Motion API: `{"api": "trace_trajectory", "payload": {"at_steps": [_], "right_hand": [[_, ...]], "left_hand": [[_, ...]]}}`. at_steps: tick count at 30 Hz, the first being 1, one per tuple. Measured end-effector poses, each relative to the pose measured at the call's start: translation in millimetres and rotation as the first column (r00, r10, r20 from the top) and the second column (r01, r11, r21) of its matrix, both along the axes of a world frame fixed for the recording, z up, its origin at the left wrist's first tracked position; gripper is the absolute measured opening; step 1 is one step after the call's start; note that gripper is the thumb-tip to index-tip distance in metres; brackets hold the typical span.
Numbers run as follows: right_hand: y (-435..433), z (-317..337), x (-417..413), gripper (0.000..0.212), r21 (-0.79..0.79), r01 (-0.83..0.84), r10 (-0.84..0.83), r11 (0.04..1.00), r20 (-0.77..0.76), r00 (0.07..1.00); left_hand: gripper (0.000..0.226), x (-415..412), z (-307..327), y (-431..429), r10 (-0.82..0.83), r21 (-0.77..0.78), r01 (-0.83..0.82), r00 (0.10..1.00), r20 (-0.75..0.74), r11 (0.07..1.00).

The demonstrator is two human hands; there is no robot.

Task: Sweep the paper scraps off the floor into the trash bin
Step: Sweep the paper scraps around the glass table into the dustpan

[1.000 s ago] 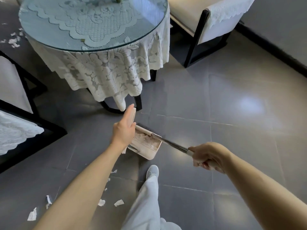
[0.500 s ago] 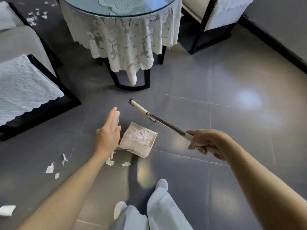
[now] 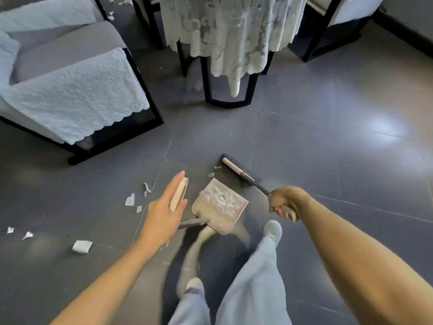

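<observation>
Grey tiled floor point(image 3: 328, 165), scattered paper scraps point(image 3: 129, 200)

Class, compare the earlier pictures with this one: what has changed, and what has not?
The broom head swung away from above the dustpan to the floor beyond it. Unchanged: left hand holds the dustpan's handle, right hand grips the broom, scraps stay in the pan.

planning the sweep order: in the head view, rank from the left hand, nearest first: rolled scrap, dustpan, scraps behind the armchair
1. dustpan, held by the left hand
2. rolled scrap, on the floor to its left
3. scraps behind the armchair, far top left
</observation>
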State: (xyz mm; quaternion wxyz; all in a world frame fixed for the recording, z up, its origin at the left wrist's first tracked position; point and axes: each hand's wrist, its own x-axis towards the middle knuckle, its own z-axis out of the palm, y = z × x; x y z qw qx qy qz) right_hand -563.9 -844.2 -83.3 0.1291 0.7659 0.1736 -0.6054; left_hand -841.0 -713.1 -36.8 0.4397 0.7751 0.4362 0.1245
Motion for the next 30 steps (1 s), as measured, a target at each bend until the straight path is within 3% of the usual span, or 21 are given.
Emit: {"api": "trace_trajectory", "payload": {"at_steps": [4,8,10,13,20,23,27,30], "right_hand": [[-5,11,-65,0.017,-0.001,0.142,-0.142,0.99,-0.111,0.984],[-16,43,-74,0.014,0.026,0.452,-0.448,0.892,-0.094,0.889],[-18,57,-78,0.008,0.061,0.497,-0.494,0.866,-0.063,0.867],[-13,54,-82,0.03,0.146,0.416,-0.42,0.898,-0.007,0.908],[23,10,-96,0.048,0.25,0.128,-0.168,0.96,0.149,0.974],[32,4,-110,0.048,0.18,0.036,-0.058,0.983,0.117,0.991],[19,15,-139,0.025,0.173,-0.013,0.019,0.985,-0.031,0.999],[0,38,-136,0.038,0.102,-0.007,0.021,0.995,-0.137,0.99]], "left_hand": [[0.067,-67,2,4,0.001,-0.059,-0.002,1.0,-0.017,0.998],[0.076,-104,-1,7,0.03,-0.029,-0.03,0.999,-0.014,0.999],[0.074,-112,-4,9,0.037,-0.029,-0.038,0.998,-0.048,0.999],[0.07,-115,-7,17,0.05,-0.026,-0.052,0.996,-0.078,0.998],[0.063,-93,-22,58,0.012,-0.003,-0.012,0.991,-0.135,1.0],[0.062,-77,-25,81,-0.012,0.026,0.017,0.981,-0.195,1.0],[0.062,-64,-27,90,-0.022,0.009,0.024,0.981,-0.192,1.0],[0.06,-68,-27,91,-0.031,0.08,0.047,0.981,-0.19,0.996]]}}
